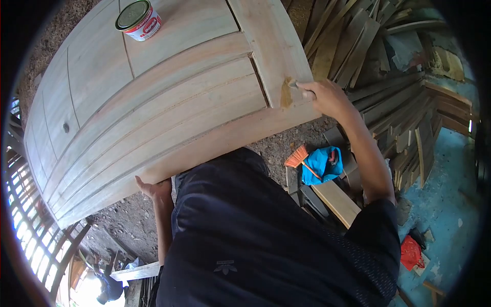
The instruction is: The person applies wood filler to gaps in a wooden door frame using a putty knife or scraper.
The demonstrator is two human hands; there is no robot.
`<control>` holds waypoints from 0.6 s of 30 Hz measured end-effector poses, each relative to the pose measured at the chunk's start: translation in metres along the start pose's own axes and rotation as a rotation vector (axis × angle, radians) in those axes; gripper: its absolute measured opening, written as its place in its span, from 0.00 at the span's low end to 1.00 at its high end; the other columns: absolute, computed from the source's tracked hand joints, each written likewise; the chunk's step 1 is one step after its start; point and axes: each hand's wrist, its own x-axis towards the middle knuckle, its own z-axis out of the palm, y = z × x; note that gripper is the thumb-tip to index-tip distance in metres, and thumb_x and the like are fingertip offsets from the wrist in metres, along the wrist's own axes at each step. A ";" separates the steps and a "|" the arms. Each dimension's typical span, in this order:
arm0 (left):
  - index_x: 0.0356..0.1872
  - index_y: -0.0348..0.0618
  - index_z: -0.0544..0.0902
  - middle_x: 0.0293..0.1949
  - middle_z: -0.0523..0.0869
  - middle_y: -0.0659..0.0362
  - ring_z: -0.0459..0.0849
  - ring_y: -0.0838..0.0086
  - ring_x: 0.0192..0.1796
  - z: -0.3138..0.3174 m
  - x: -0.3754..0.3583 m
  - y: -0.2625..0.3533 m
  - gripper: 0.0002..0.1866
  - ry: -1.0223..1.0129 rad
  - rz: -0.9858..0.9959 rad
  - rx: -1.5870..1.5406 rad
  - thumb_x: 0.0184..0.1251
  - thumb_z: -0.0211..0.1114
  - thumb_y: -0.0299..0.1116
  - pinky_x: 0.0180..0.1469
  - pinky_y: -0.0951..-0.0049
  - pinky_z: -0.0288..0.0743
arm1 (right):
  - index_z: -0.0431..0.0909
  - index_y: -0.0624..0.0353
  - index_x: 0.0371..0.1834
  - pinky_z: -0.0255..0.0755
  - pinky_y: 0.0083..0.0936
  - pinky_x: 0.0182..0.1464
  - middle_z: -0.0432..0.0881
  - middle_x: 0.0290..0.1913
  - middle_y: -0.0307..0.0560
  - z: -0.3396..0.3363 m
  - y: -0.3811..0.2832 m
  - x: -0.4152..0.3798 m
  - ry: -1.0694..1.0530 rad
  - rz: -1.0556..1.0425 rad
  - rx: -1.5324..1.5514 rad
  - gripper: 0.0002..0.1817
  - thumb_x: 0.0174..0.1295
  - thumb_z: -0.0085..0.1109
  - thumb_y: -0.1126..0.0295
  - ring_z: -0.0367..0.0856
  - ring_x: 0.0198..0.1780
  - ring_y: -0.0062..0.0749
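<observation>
A large pale wooden door (194,97) with grooved panels lies across the view in front of me. My right hand (327,95) is closed on a small flat scraper (293,84), mostly covered by the fingers, at the door's right end. The scraper meets the wood beside a brown smear of filler (286,94). My left hand (155,190) grips the door's near edge, thumb at the side and fingers partly hidden below. A tin (143,23) with a red and white label and a metal lid stands on the door's far part.
A small dark object (66,128) rests on the door's left part. Right of my legs are an orange brush (297,156) and a blue bag (323,166). Stacked boards (353,46) fill the upper right. A red bag (410,253) lies on the blue floor (450,204).
</observation>
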 end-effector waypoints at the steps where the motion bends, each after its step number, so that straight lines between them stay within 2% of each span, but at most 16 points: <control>1: 0.76 0.46 0.68 0.73 0.73 0.48 0.71 0.50 0.73 0.001 -0.001 0.000 0.44 0.009 0.004 0.013 0.70 0.58 0.67 0.73 0.41 0.66 | 0.86 0.51 0.60 0.79 0.47 0.51 0.88 0.48 0.60 0.004 0.006 0.005 0.003 0.000 0.000 0.17 0.70 0.59 0.71 0.86 0.51 0.57; 3: 0.76 0.46 0.68 0.73 0.73 0.49 0.71 0.50 0.73 -0.001 0.001 -0.001 0.44 0.017 0.013 0.022 0.69 0.58 0.67 0.73 0.41 0.66 | 0.86 0.49 0.61 0.79 0.46 0.50 0.88 0.47 0.59 0.021 0.021 0.014 0.100 -0.140 -0.098 0.19 0.69 0.59 0.72 0.86 0.51 0.56; 7: 0.76 0.46 0.68 0.73 0.73 0.49 0.71 0.51 0.74 -0.004 0.002 0.000 0.43 -0.026 0.034 0.004 0.70 0.58 0.67 0.73 0.41 0.66 | 0.86 0.50 0.60 0.80 0.45 0.48 0.87 0.45 0.62 0.017 0.034 0.015 0.021 -0.099 -0.025 0.18 0.68 0.60 0.71 0.87 0.48 0.56; 9: 0.76 0.46 0.68 0.73 0.73 0.49 0.71 0.51 0.74 -0.004 0.002 -0.001 0.43 -0.012 0.037 0.004 0.70 0.58 0.67 0.74 0.41 0.66 | 0.87 0.53 0.56 0.79 0.48 0.47 0.87 0.41 0.64 -0.012 0.023 0.016 -0.254 0.009 -0.300 0.15 0.67 0.61 0.70 0.87 0.45 0.60; 10: 0.76 0.46 0.68 0.73 0.73 0.49 0.71 0.50 0.74 -0.005 0.004 0.000 0.44 -0.013 0.024 -0.001 0.70 0.58 0.67 0.74 0.41 0.65 | 0.87 0.53 0.56 0.79 0.48 0.47 0.87 0.41 0.64 -0.006 0.023 0.022 -0.250 0.011 -0.301 0.15 0.67 0.61 0.70 0.87 0.45 0.60; 12: 0.76 0.46 0.68 0.73 0.73 0.49 0.71 0.50 0.74 -0.001 -0.001 0.001 0.44 -0.013 0.011 -0.002 0.70 0.57 0.67 0.74 0.41 0.65 | 0.87 0.58 0.48 0.79 0.51 0.49 0.86 0.38 0.66 0.012 0.014 0.036 0.090 -0.011 0.044 0.11 0.64 0.62 0.70 0.86 0.45 0.64; 13: 0.76 0.45 0.68 0.73 0.73 0.48 0.71 0.50 0.74 0.003 -0.003 -0.001 0.44 0.003 0.017 0.003 0.70 0.57 0.67 0.74 0.41 0.66 | 0.87 0.58 0.48 0.79 0.51 0.49 0.86 0.38 0.66 0.016 0.006 0.040 0.092 -0.010 0.043 0.11 0.64 0.62 0.70 0.86 0.45 0.64; 15: 0.76 0.45 0.68 0.72 0.74 0.48 0.71 0.50 0.73 0.002 -0.002 -0.003 0.44 0.028 0.021 0.009 0.70 0.57 0.67 0.74 0.41 0.66 | 0.86 0.65 0.42 0.81 0.52 0.51 0.87 0.40 0.67 0.024 -0.018 0.038 0.043 0.213 0.140 0.11 0.58 0.61 0.74 0.88 0.46 0.64; 18: 0.76 0.45 0.68 0.72 0.74 0.48 0.72 0.50 0.73 -0.012 0.008 0.004 0.43 0.009 0.026 0.014 0.71 0.57 0.67 0.73 0.42 0.67 | 0.85 0.62 0.40 0.79 0.52 0.53 0.86 0.39 0.69 0.058 -0.033 0.009 0.095 0.123 0.011 0.08 0.62 0.59 0.73 0.86 0.47 0.65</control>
